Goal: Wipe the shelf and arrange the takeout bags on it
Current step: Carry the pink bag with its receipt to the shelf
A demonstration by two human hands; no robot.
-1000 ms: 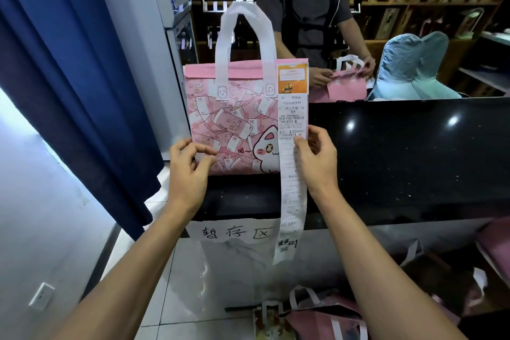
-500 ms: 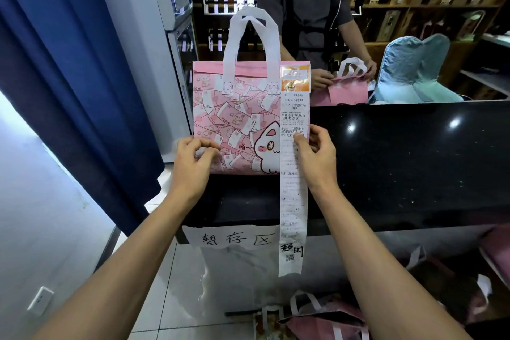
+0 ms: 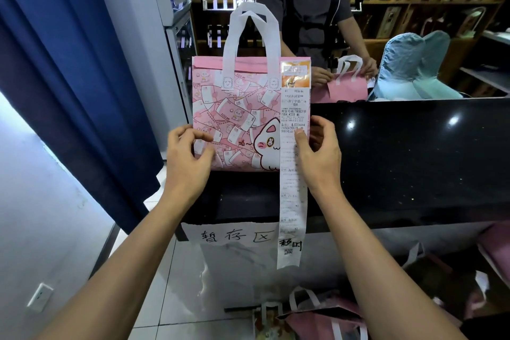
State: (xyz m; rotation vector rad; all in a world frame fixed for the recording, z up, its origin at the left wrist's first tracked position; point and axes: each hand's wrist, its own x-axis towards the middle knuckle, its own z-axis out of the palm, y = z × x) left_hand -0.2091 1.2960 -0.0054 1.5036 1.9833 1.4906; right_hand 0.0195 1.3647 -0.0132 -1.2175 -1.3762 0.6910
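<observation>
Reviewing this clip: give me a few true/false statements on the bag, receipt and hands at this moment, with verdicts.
1. The pink bag stands upright on the black shelf. True.
2. The receipt lies flat on the floor. False: it hangs down the bag's front, past the shelf edge.
3. The right hand touches the receipt. True.
4. The left hand grips the bag's handles. False: it is at the bag's lower left edge.

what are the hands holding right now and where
Both grip the pink bag standing on the counter: left hand at its lower left edge, right hand at its right edge, over the receipt.
</observation>
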